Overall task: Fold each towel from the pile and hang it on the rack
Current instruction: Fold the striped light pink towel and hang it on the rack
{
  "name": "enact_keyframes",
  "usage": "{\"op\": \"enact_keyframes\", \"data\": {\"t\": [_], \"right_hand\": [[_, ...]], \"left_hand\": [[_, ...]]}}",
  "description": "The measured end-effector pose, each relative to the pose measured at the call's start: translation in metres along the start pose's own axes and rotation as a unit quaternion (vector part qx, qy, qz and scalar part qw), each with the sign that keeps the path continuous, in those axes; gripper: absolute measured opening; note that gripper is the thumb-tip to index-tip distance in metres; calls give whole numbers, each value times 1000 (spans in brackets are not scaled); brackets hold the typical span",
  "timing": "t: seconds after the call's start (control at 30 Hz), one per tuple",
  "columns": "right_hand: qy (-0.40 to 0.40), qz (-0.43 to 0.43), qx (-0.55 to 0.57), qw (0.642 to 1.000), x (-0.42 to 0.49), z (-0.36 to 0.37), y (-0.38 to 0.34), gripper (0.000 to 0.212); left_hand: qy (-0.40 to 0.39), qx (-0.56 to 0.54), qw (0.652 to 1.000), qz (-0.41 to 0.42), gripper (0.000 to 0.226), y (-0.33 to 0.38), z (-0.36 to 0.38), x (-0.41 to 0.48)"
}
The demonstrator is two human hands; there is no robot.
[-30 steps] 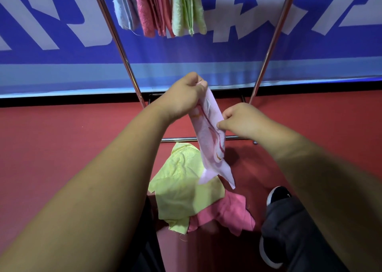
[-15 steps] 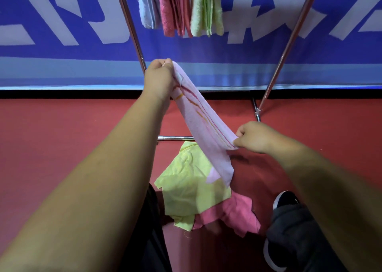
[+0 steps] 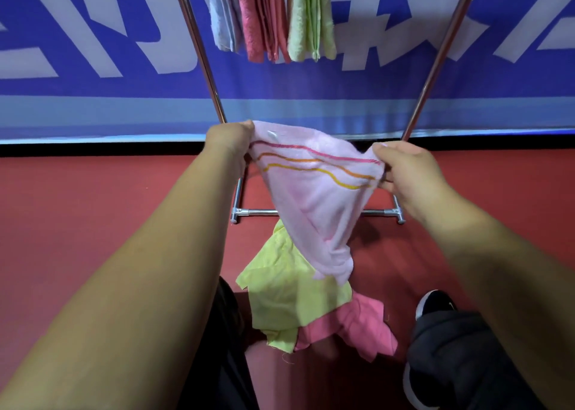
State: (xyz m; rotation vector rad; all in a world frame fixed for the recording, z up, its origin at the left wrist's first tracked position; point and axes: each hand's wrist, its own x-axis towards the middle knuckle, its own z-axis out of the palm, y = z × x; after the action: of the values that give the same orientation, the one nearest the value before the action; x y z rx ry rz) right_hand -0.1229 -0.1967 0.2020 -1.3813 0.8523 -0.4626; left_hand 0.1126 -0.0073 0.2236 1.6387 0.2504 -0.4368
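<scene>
Pink striped towel (image 3: 311, 198) hangs in the air at frame centre, in front of the rack (image 3: 199, 51) and above the pile (image 3: 280, 288) on the red floor (image 3: 93, 207). Your left grip (image 3: 228, 141) is clamped on one end of the striped edge, fingers curled round the cloth. Your right grip (image 3: 404, 173) pinches the other end likewise. Risk one: the lower part is bunched into a narrow tail, not spread, so a fold made now probably comes out skewed. Risk two: each grip holds only a small bite of edge, and a sharp shake could pull a corner free and drop the towel onto the pile. Risk three: the tail hangs low over the yellow-green towel, and whether it touches cannot be told; dragging could disturb the pile. Orientation: the striped edge runs left to right across the frame, a little lower on the right. The long axis, as judged, runs from that edge down toward lower centre.
</scene>
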Motion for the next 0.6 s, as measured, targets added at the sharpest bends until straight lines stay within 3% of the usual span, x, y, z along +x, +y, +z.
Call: {"op": "enact_keyframes", "data": {"t": [0.17, 0.3, 0.4, 0.47, 0.53, 0.6], "right_hand": [[65, -42, -50, 996, 4, 1, -4, 20], [83, -68, -107, 988, 3, 2, -3, 37], [93, -76, -105, 987, 13, -1, 4, 49], [90, -78, -105, 987, 16, -1, 6, 53], [75, -83, -107, 988, 11, 3, 4, 52], [67, -85, -121, 987, 4, 11, 0, 38]], "left_hand": [[-112, 138, 983, 42, 27, -3, 11, -23], [-163, 176, 967, 91, 22, -6, 16, -55], [-209, 223, 948, 92, 39, -6, 23, -71], [-231, 250, 935, 96, 32, -10, 28, -76], [-237, 254, 931, 112, 19, -17, 35, -81], [-233, 257, 928, 139, 23, -25, 43, -84]]}}
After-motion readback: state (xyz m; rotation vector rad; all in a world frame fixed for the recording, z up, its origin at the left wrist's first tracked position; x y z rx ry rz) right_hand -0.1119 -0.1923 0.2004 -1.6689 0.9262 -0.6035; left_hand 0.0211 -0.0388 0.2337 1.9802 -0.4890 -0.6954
